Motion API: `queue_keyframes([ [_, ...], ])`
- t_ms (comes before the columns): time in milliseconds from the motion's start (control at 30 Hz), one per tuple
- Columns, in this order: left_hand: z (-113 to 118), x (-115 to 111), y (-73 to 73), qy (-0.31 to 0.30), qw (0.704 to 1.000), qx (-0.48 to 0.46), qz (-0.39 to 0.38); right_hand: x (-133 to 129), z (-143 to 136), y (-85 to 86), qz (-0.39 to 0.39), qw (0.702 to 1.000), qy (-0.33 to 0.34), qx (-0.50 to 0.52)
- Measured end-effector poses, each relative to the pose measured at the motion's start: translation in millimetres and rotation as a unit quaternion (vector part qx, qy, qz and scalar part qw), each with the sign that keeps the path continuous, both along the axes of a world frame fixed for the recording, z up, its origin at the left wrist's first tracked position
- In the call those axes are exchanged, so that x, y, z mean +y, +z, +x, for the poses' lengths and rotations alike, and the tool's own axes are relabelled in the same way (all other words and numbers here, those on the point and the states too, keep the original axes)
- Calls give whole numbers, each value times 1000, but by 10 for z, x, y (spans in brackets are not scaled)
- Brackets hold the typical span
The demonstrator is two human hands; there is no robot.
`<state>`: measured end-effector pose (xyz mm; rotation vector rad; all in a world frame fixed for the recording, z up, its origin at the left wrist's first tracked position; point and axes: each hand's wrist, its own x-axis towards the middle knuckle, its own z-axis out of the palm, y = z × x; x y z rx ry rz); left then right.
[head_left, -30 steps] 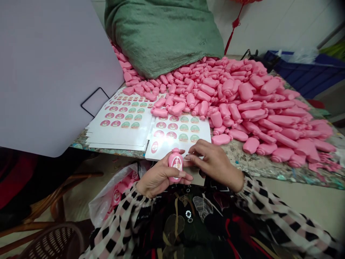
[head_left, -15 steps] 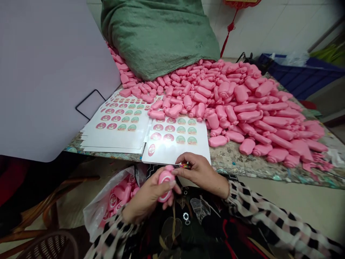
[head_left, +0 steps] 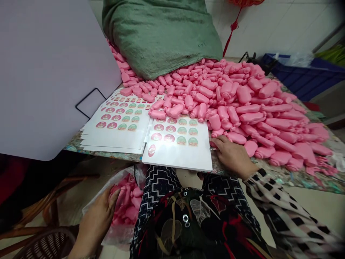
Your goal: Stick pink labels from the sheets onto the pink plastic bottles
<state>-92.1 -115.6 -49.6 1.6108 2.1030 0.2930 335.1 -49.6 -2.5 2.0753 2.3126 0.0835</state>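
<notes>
My right hand [head_left: 233, 156] reaches onto the table at the near edge of the heap, its fingers closed around a pink plastic bottle [head_left: 214, 143] that is mostly covered. A thin, shiny item [head_left: 211, 148] pokes out by the fingertips; its kind is unclear. Low on the left, my left hand [head_left: 97, 212] is over a clear plastic bag [head_left: 118, 233] of pink bottles [head_left: 130, 208]. Its thumb and a finger look apart, and nothing is visibly held, though the other fingers are hidden. Between the hands lies a sheet of stickers [head_left: 178, 156], pink and green.
A large heap of pink bottles [head_left: 242, 95] spreads over the table, spilling from a green sack [head_left: 161, 39]. More sticker sheets [head_left: 115, 138] are stacked at left beside a big pale panel [head_left: 54, 72]. A blue crate [head_left: 309, 79] stands back right, a brown basket [head_left: 45, 244] lower left.
The stickered pink bottle is no longer between my hands. My left hand has moved down left to the bag, and my right hand has gone right to a bottle on the table.
</notes>
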Motion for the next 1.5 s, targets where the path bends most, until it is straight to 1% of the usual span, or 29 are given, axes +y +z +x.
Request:
queue_keyframes([
  [67, 113, 54, 82, 8, 998, -59, -11, -5, 28, -26, 9, 1000, 7, -11],
  [133, 292, 102, 171, 19, 985, -169, -19, -24, 61, -6, 20, 1000, 10, 1],
  [167, 397, 123, 213, 27, 970, -240, -29, -42, 69, 25, 30, 999, 10, 17],
  [200, 508, 142, 253, 37, 946, -317, -51, -65, 63, 68, 44, 998, 12, 41],
  [233, 623, 161, 291, 45, 913, -396, -84, -94, 35, 118, 59, 996, 21, 71],
  [267, 741, 179, 327, 52, 870, -475, -124, -130, -18, 172, 74, 991, 36, 108],
  [333, 977, 218, 391, 55, 764, -609, -207, -212, -206, 267, 91, 972, 93, 194],
  [400, 1197, 257, 436, 50, 661, -697, -274, -298, -475, 318, 76, 944, 172, 272],
  [433, 1291, 275, 447, 47, 616, -728, -298, -338, -620, 325, 59, 929, 215, 296],
  [500, 1425, 303, 443, 49, 532, -782, -322, -407, -883, 326, 23, 903, 297, 309],
  [533, 1456, 311, 430, 58, 497, -803, -324, -435, -988, 329, -2, 895, 328, 302],
  [567, 1460, 315, 411, 73, 473, -818, -320, -457, -1070, 341, -26, 888, 352, 295],
  [600, 1438, 315, 389, 92, 462, -826, -309, -471, -1130, 361, -49, 882, 365, 293],
  [633, 1393, 309, 368, 111, 465, -828, -294, -476, -1168, 386, -68, 877, 369, 300],
  [667, 1331, 300, 349, 128, 481, -822, -275, -467, -1190, 414, -83, 873, 363, 317],
  [733, 1184, 274, 329, 150, 538, -795, -235, -403, -1207, 447, -102, 869, 324, 360],
  [800, 1058, 248, 334, 157, 603, -759, -192, -270, -1220, 419, -102, 885, 254, 376],
  [867, 991, 234, 354, 153, 676, -709, -130, -83, -1253, 325, -83, 915, 178, 352],
  [900, 981, 233, 362, 146, 720, -673, -87, 17, -1279, 266, -73, 928, 150, 333],
  [933, 983, 235, 365, 135, 771, -621, -38, 114, -1310, 206, -63, 938, 132, 313],
  [1000, 1005, 245, 343, 86, 869, -481, 71, 276, -1387, 109, -44, 953, 120, 274],
  [1033, 1019, 253, 318, 46, 905, -405, 123, 336, -1429, 78, -34, 959, 120, 255],
  [1067, 1031, 261, 283, 1, 927, -337, 164, 380, -1472, 58, -25, 964, 121, 235],
  [1100, 1041, 269, 243, -45, 939, -281, 193, 410, -1514, 49, -19, 969, 121, 214],
  [1167, 1056, 285, 159, -120, 947, -208, 214, 440, -1588, 49, -17, 978, 117, 173],
  [1267, 1085, 305, 69, -183, 953, -143, 195, 453, -1660, 60, -22, 985, 111, 132],
  [1367, 1124, 314, 38, -212, 958, -87, 171, 463, -1688, 61, -25, 987, 111, 116],
  [1500, 1160, 294, 23, -209, 964, -20, 161, 477, -1691, 56, -16, 988, 119, 95],
])
